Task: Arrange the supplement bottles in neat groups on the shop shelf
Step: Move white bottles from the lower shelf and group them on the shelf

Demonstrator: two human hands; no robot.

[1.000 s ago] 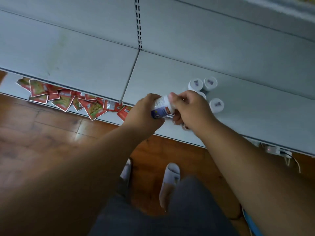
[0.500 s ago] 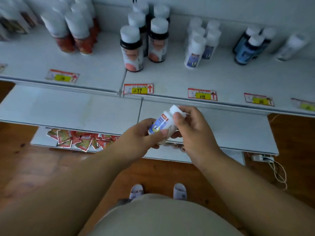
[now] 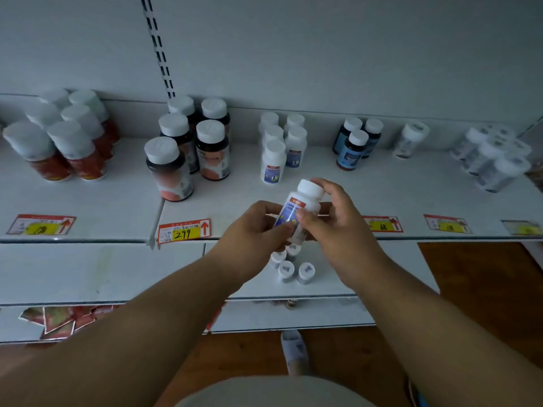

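White plastic up front: a white-capped supplement bottle (image 3: 299,211) with a blue label is held tilted in front of the upper shelf (image 3: 338,186), gripped from both sides. Left hand (image 3: 258,227) curls fingers round its lower body, hiding the base; right hand (image 3: 335,221) pinches it with thumb across the label and fingers behind the cap. Matching white bottles (image 3: 279,148) stand grouped just behind. Dark bottles with orange labels (image 3: 188,148) sit to the left, blue-labelled ones (image 3: 357,143) to the right. Far-right bottles (image 3: 493,157) are blurred, labels unreadable. Small capped bottles (image 3: 291,265) on the lower shelf (image 3: 102,274) peek out, partly covered by the hands.
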